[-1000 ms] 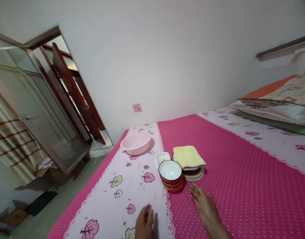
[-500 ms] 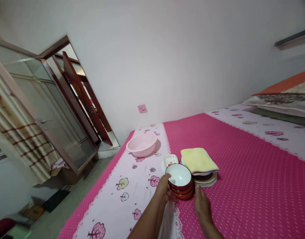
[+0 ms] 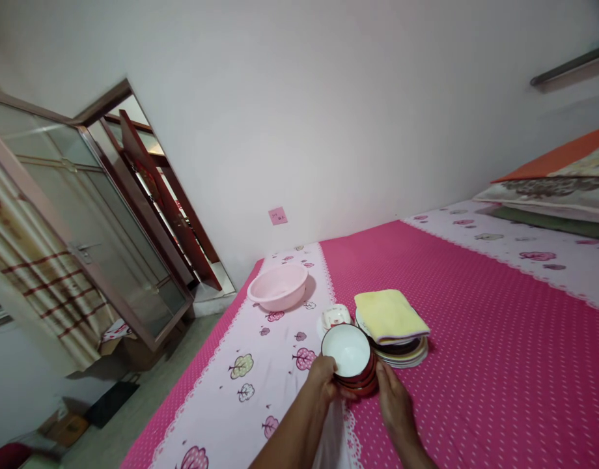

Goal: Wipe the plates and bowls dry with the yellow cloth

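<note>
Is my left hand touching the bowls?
Touching. The head view shows the left hand at the side of the bowls, its thumb lapping over the top one's rim with no gap.

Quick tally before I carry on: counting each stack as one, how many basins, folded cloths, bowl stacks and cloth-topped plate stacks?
Pink round basin: 1
Folded yellow cloth: 1
Stack of dark-red round bowls with white insides, gripped by the left hand: 1
Stack of pale and dark round plates under the cloth: 1
Total: 4
</note>
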